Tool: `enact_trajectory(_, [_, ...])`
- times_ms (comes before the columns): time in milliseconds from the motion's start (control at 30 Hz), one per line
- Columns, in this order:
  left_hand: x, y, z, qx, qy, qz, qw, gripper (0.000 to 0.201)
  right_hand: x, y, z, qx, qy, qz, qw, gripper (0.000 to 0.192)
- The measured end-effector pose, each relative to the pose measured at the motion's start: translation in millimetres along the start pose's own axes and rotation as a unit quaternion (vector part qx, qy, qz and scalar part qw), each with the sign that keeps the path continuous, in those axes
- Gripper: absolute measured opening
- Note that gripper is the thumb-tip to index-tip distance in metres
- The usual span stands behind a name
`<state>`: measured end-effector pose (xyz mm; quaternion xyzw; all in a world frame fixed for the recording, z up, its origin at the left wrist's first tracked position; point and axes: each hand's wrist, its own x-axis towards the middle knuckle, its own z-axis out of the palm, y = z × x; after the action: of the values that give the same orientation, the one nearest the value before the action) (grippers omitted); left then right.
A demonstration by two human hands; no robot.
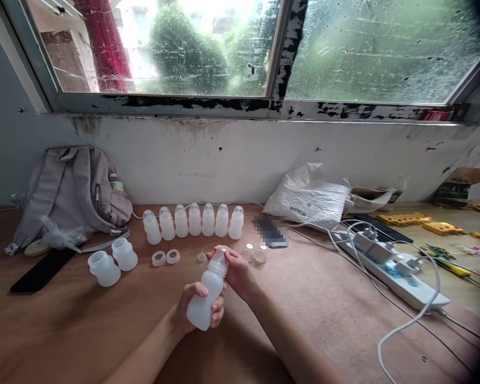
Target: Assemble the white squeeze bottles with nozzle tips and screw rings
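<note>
Translucent white plastic is forming the bottle (206,296) that the person is holding in the head view, low in the middle of the picture, above the wooden table (312,298). It is tilting with its top toward 1 o'clock. The body looks milky and empty, and a clear cap is sitting on the top. The left hand (200,309) is wrapping its fingers around the lower body of the bottle and gripping it. The right hand (235,269) is closing its fingers on the cap end and grasping it.

At 12 o'clock from the hands, seven capped bottles (194,220) of the same kind are standing in one row near the wall. At 10 o'clock, two open bottle bodies (112,261) are resting without tops, just beside each other. Between them and the hands, two white rings (166,257) are lying flat, and one small clear nipple (201,258) is lying beside them. Just at 1 o'clock from the right hand, two clear round caps (254,254) are lying on the table.

At 9 o'clock a grey backpack (74,189) is leaning on the wall. At 3 o'clock one white power strip (392,269) is lying with chargers plugged in.
</note>
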<state>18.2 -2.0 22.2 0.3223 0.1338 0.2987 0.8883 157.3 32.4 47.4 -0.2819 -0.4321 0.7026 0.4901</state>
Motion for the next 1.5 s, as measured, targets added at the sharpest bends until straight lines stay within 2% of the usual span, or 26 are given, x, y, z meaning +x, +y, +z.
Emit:
enact_trajectory(100, [0.7, 1.2, 3.9, 0.034, 0.047, 0.017, 0.998, 0.035, 1.4, -3.6, -0.2, -0.026, 0.013, -0.011, 1.000, 0.034])
enact_trajectory(167, [1.5, 1.1, 6.0, 0.099, 0.100, 0.036, 0.989, 0.032, 2.0, -6.5, -0.6, -0.051, 0.032, -0.029, 0.998, 0.033])
enact_trajectory(267, [4.1, -1.1, 7.1, 0.225, 0.163, 0.064, 0.958, 0.025, 2.8, -8.6, -1.9, -0.079, 0.065, -0.064, 0.993, 0.030])
enact_trajectory(433, [9.7, -5.4, 7.9, 0.352, 0.232, 0.114, 0.899, 0.018, 4.2, -6.8, -4.8, -0.087, 0.078, -0.076, 0.990, 0.028])
enact_trajectory(500, [10.4, -5.0, 9.4, 0.430, 0.269, 0.142, 0.850, 0.018, 4.7, -6.6, -5.3, -0.097, 0.088, -0.076, 0.988, 0.029])
enact_trajectory(567, [9.4, -3.4, 10.8, 0.512, 0.302, 0.161, 0.788, 0.021, 5.0, -6.7, -4.5, -0.115, 0.105, -0.076, 0.985, 0.031])
enact_trajectory(667, [5.6, -0.4, 9.8, 0.614, 0.338, 0.144, 0.698, 0.029, 5.3, -6.2, -2.3, -0.142, 0.122, -0.080, 0.979, 0.031])
enact_trajectory(767, [0.8, 1.6, 3.2, 0.717, 0.369, 0.118, 0.579, 0.035, 6.6, -5.6, -5.0, -0.176, 0.152, -0.113, 0.966, 0.030])
enact_trajectory(833, [-1.7, 2.1, -2.7, 0.771, 0.376, 0.119, 0.500, 0.038, 8.3, -6.8, -12.7, -0.227, 0.203, -0.164, 0.938, 0.031])
enact_trajectory(900, [-3.1, 2.3, -7.8, 0.796, 0.374, 0.123, 0.460, 0.039, 11.0, -9.2, -24.5, -0.308, 0.260, -0.219, 0.889, 0.033])
enact_trajectory(1033, [-2.8, 2.1, -12.5, 0.797, 0.377, 0.132, 0.453, 0.037, 18.5, -8.4, -48.7, -0.487, 0.313, -0.271, 0.769, 0.034])
enact_trajectory(1100, [-2.1, 1.8, -12.6, 0.796, 0.373, 0.138, 0.455, 0.037, 22.2, -2.6, -56.1, -0.562, 0.303, -0.270, 0.721, 0.032])
enact_trajectory(1200, [-1.9, 1.5, -12.0, 0.798, 0.366, 0.143, 0.458, 0.038, 25.2, 9.0, -60.7, -0.657, 0.256, -0.252, 0.663, 0.027])
enact_trajectory(1333, [-2.3, 1.4, -11.5, 0.793, 0.367, 0.144, 0.464, 0.038, 25.0, 18.5, -61.7, -0.727, 0.236, -0.227, 0.604, 0.025])
enact_trajectory(1500, [-2.0, 1.2, -12.4, 0.795, 0.366, 0.141, 0.463, 0.038, 24.3, 19.9, -63.0, -0.755, 0.244, -0.208, 0.572, 0.020])
